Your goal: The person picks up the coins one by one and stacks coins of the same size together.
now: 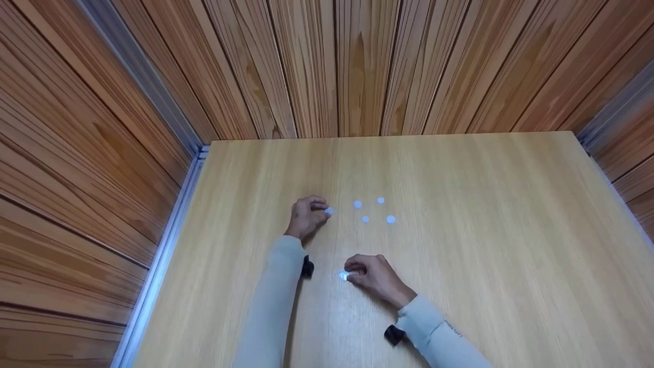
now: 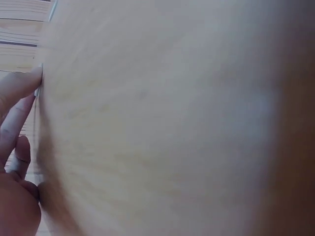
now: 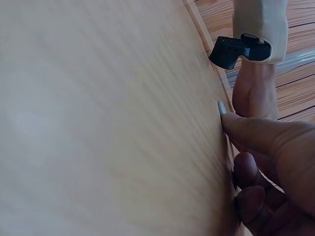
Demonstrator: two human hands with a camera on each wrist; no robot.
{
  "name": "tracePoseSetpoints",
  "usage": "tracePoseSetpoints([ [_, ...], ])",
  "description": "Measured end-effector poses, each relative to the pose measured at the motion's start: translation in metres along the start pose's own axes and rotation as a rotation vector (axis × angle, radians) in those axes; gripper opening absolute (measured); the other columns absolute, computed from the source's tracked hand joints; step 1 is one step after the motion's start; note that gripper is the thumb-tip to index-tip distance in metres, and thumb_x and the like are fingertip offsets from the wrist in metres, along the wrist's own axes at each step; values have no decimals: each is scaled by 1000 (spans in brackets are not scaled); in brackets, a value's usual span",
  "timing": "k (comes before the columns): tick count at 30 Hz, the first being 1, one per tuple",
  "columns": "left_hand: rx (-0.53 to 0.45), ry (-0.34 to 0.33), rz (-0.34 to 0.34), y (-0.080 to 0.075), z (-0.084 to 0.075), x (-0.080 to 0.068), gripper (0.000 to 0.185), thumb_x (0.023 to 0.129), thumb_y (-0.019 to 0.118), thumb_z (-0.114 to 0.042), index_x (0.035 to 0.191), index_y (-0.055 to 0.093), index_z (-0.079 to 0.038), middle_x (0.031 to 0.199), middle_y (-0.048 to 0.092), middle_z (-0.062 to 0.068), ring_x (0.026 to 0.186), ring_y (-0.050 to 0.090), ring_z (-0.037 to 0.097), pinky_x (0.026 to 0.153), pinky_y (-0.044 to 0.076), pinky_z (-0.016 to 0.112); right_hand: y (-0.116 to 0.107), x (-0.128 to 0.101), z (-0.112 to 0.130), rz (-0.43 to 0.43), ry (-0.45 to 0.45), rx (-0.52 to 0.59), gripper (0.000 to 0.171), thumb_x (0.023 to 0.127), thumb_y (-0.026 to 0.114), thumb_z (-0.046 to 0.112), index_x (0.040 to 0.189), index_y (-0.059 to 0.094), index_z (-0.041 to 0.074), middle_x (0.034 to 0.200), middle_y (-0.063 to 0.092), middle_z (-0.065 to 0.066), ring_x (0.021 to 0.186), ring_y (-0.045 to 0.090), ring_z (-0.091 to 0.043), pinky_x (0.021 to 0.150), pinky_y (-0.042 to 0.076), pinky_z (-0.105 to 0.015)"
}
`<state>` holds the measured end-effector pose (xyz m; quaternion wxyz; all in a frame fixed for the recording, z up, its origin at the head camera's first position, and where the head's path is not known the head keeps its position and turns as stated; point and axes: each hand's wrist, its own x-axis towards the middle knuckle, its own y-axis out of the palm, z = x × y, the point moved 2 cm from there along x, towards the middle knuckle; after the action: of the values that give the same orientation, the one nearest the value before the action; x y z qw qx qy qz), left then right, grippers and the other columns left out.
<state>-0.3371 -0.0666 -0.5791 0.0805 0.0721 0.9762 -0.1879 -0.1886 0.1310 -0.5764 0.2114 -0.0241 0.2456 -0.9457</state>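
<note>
In the head view, just left of the frame's centre, the left hand is seen with its fingers curled, and a small white disc is pinched at its fingertips, low against the table. Below it, towards the lower middle, the right hand is likewise curled, and a second disc is gripped at its fingertips on the tabletop. To the right of the left hand, four more discs are laid flat in a loose cluster: one nearest the hand, one above and to the right, one below, and one at the lower right, all apart from each other. Pale sleeves are worn on both arms, with a black wrist mount at each cuff. The table is bounded by wood-panelled walls across the upper frame and both sides. In the wrist views only blurred tabletop and fingertips are shown. No brand, label or writing can be read anywhere.
</note>
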Motion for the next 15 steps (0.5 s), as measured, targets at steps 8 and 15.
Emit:
tracePoseSetpoints([
  [8,-35,57,-5,0,1,-4,26,81,78,6,104,72,-4,99,70,4,94,65,18,85,52,33,0,-1,0,3,8,16,17,91,73,9,108,72,11,101,74,4,94,68,-11,81,52,-30],
  [15,58,179,2,-1,3,-7,21,83,76,6,102,74,-4,98,70,5,94,65,18,83,53,32,0,0,0,3,-4,-2,17,90,74,10,107,72,9,100,74,2,90,67,-12,79,52,-28],
])
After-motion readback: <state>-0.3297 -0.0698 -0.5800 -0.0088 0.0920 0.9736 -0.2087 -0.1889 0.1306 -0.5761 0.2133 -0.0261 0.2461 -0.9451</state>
